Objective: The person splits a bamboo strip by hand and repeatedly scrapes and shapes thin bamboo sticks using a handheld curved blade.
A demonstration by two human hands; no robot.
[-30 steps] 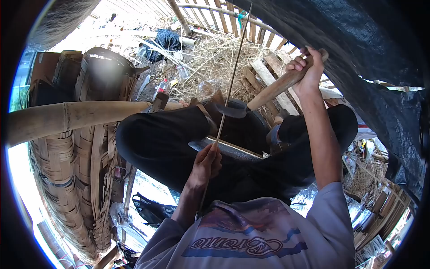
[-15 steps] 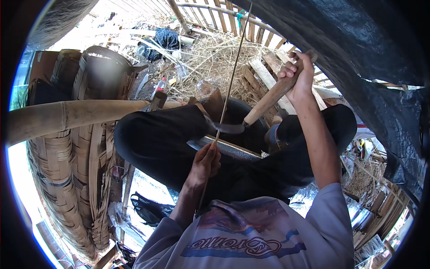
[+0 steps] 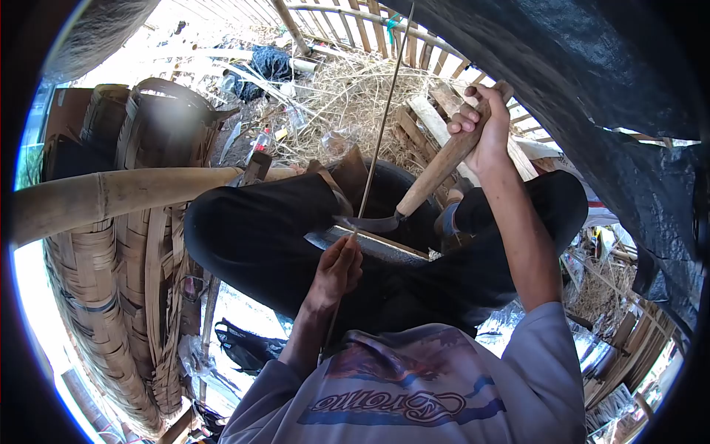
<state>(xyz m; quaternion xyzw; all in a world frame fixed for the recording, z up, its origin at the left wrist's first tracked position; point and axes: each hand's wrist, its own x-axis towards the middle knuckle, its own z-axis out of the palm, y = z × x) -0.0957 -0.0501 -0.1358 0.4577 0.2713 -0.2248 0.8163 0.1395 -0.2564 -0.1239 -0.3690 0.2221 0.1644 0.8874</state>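
My left hand [image 3: 339, 271] pinches a long thin bamboo strip [image 3: 384, 111], which runs up and away from my fingers and back along my forearm. My right hand [image 3: 484, 137] is wrapped round the long wooden handle of a curved knife [image 3: 442, 174]. Its hooked blade [image 3: 376, 223] lies across the strip just above my left fingertips; whether the edge bites into it I cannot tell. Under the blade, between my black-trousered legs, a dark rounded container [image 3: 399, 181] is partly hidden.
A thick bamboo pole [image 3: 133, 192] crosses at the left, over woven bamboo rolls [image 3: 92, 296]. Dry straw [image 3: 362, 96] and a plastic bottle [image 3: 262, 139] lie ahead, before a slatted fence [image 3: 362, 29]. Dark sheeting [image 3: 592, 66] hangs at the right.
The knife has shifted slightly down and left, bringing its blade closer to my left fingers. My left hand stays nearly in place on the strip.
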